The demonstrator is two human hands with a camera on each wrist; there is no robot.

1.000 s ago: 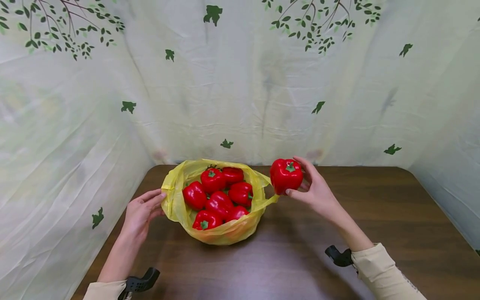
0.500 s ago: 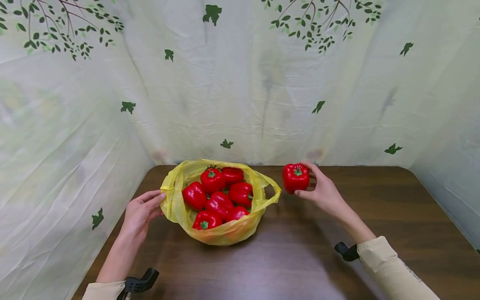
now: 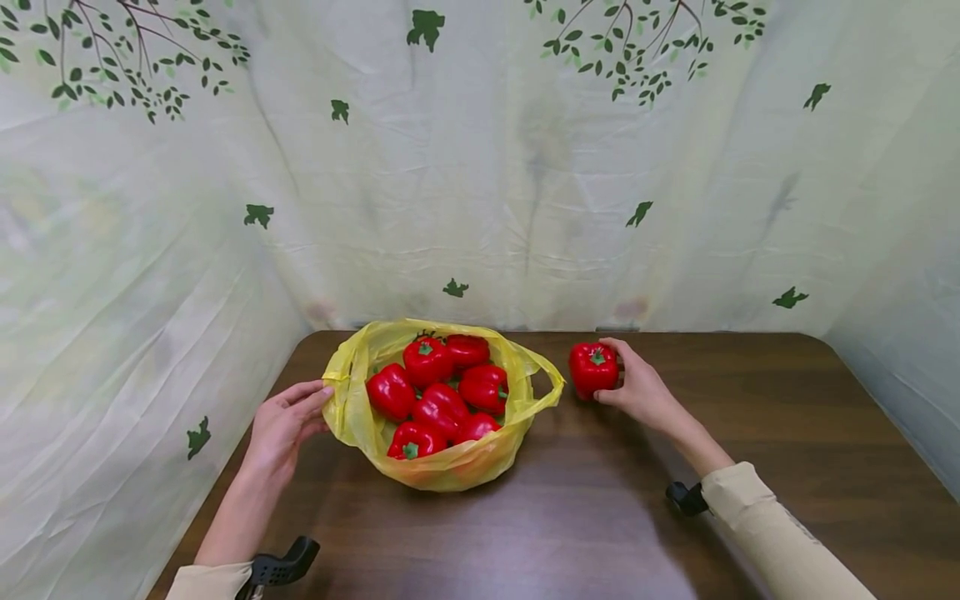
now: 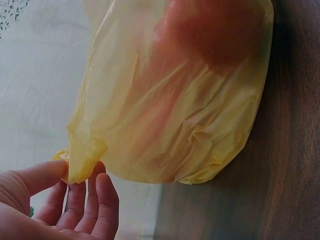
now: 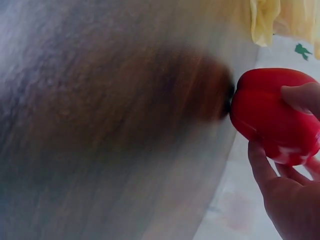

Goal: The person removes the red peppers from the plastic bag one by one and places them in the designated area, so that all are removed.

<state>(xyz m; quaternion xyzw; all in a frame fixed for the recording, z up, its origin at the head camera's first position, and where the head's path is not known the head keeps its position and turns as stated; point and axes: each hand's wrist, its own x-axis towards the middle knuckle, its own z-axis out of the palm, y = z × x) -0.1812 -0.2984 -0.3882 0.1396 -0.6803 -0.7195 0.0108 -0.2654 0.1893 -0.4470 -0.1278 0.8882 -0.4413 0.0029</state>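
Observation:
A yellow plastic bag (image 3: 450,475) stands with its mouth open on the table, left of centre, and several red bell peppers (image 3: 439,408) lie inside it. At the bag's left rim my left hand (image 3: 281,425) pinches the plastic between thumb and fingers; the left wrist view shows the gathered yellow edge (image 4: 86,157) there. My right hand (image 3: 641,387) grips another red bell pepper (image 3: 592,371) to the right of the bag, low at the table's surface. In the right wrist view this bell pepper (image 5: 272,112) sits between thumb and fingers, its base at or very near the wood.
The dark wooden table (image 3: 600,533) spreads in front of and right of the bag. The bag's right handle loop (image 3: 551,392) sticks out just left of the held pepper. A pale leaf-printed curtain (image 3: 525,208) hangs behind the table's far edge.
My right hand has carried its bell pepper rightward, away from the bag's handle, and lowered it to the table. The handle loop has come into view. My left hand has stayed put.

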